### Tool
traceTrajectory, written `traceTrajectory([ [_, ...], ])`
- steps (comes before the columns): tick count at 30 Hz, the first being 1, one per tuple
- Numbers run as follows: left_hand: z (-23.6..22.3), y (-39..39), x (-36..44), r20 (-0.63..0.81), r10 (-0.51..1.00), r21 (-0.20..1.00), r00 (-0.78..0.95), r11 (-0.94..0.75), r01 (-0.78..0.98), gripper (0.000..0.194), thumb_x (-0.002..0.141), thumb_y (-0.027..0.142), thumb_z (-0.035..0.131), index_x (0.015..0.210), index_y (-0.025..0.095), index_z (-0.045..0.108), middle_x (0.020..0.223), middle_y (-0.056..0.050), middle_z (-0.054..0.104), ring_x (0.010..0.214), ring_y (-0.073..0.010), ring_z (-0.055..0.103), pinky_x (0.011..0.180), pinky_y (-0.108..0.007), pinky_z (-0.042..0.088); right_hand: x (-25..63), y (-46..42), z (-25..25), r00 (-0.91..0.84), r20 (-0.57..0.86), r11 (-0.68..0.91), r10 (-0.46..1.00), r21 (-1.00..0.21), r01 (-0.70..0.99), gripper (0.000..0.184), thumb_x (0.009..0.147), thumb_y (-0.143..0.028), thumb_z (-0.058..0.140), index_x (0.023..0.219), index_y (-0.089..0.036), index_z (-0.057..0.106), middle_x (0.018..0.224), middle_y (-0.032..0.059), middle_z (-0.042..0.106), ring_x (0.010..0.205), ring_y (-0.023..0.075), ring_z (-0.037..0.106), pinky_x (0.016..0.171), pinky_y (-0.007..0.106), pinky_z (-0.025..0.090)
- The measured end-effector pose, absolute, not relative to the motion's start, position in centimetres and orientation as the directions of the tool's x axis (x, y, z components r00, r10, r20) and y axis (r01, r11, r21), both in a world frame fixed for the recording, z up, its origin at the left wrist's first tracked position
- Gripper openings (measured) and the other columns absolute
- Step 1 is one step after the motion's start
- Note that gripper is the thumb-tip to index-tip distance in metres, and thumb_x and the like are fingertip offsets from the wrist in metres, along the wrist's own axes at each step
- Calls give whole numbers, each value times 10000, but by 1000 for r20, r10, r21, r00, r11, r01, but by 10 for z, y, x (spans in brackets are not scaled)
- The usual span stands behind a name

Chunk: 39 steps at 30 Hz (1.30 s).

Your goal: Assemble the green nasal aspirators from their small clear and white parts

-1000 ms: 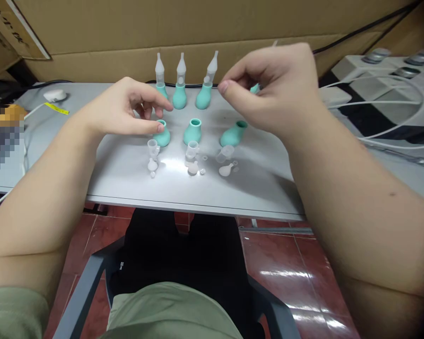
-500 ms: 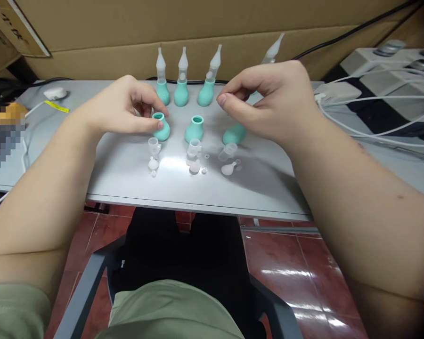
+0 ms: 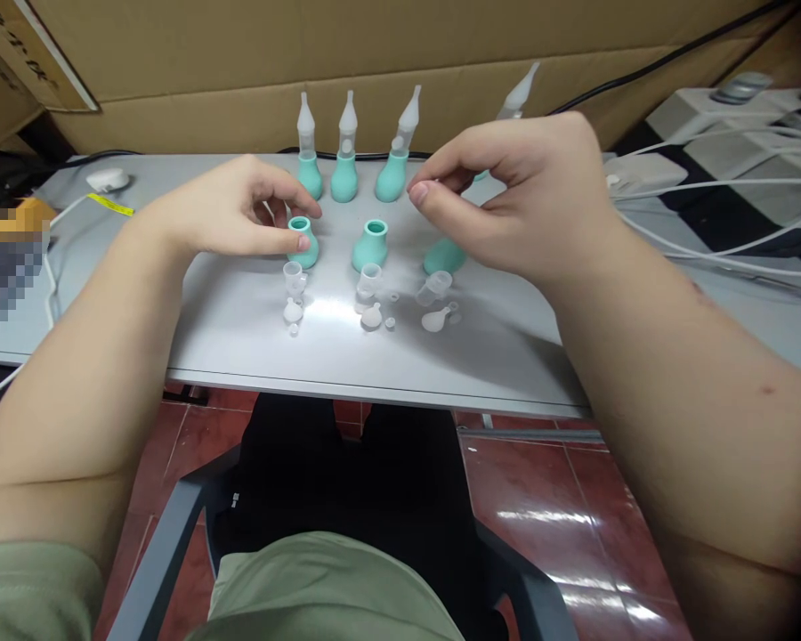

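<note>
My left hand (image 3: 244, 209) is at the left teal rubber bulb (image 3: 303, 245), which stands upright with its round mouth up. The thumb rests against its front, and the index finger is apart behind the rim. My right hand (image 3: 513, 191) hovers over the table at right, thumb and index fingertips together, with nothing visible between them. A middle bulb (image 3: 369, 247) stands upright; a third bulb (image 3: 444, 256) lies partly hidden under my right hand. Before them sit clear cups (image 3: 294, 278), (image 3: 368, 280), (image 3: 434, 288) and white flat pieces (image 3: 293, 312), (image 3: 371, 317), (image 3: 434, 320).
Behind, assembled teal bulbs with clear tubes and white nozzles (image 3: 309, 176), (image 3: 344, 178), (image 3: 391, 178) stand in a row; another nozzle (image 3: 521, 92) shows beyond my right hand. Tiny rings (image 3: 390, 323) lie near the front. White cables (image 3: 721, 184) and grey devices (image 3: 714, 133) are at right.
The left bulb has tipped from a slant to upright, and my left index finger sits clearer of its rim. My right hand is almost unmoved. The view has shifted slightly.
</note>
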<state>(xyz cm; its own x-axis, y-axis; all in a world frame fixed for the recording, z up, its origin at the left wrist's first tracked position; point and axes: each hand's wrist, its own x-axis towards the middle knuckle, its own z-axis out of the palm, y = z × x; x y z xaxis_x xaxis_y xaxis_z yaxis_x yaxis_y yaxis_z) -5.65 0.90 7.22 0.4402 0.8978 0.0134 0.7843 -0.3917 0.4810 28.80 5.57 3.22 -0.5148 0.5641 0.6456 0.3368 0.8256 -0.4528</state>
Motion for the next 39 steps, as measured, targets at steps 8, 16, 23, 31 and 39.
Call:
traceTrajectory([
  [8,95,-16,-54,69,878,663,473,-394,636,261,887,479,1092,1054,321,967,792,3,739,771,-183,575,716,-394,437,286,48,34,-510,639,815,576,-496,300,315,1089,-485,1036,921,-315,830,975,76,857,893,306,743,907,515,603],
  [16,98,-22,-44,-270,775,523,571,-379,763,280,914,463,993,1162,350,1058,835,31,854,691,-173,690,659,-334,529,272,34,36,-565,616,833,549,-461,307,336,1105,-502,949,886,-314,778,904,50,821,885,314,759,947,520,589],
  [23,86,-13,-46,-322,776,441,543,-385,811,161,949,481,946,1025,395,1059,895,31,914,732,-207,788,672,-319,579,273,29,37,-598,599,846,532,-401,350,199,1123,-252,812,931,-305,799,898,38,823,895,292,773,956,496,612],
  [31,104,-28,-43,-348,831,429,434,-270,862,232,957,427,878,1038,259,1016,790,-13,879,647,-215,782,593,-300,592,263,20,35,-655,610,891,446,-376,255,212,1148,-362,782,940,-323,765,853,31,778,878,300,793,1005,532,644],
  [39,106,-25,-55,-52,826,528,561,-454,718,257,1076,496,873,992,256,913,642,39,751,522,-98,598,500,-227,441,236,-13,28,-892,400,975,210,-14,223,403,1334,-302,558,1138,-288,910,1128,59,881,1186,311,812,1139,554,666],
])
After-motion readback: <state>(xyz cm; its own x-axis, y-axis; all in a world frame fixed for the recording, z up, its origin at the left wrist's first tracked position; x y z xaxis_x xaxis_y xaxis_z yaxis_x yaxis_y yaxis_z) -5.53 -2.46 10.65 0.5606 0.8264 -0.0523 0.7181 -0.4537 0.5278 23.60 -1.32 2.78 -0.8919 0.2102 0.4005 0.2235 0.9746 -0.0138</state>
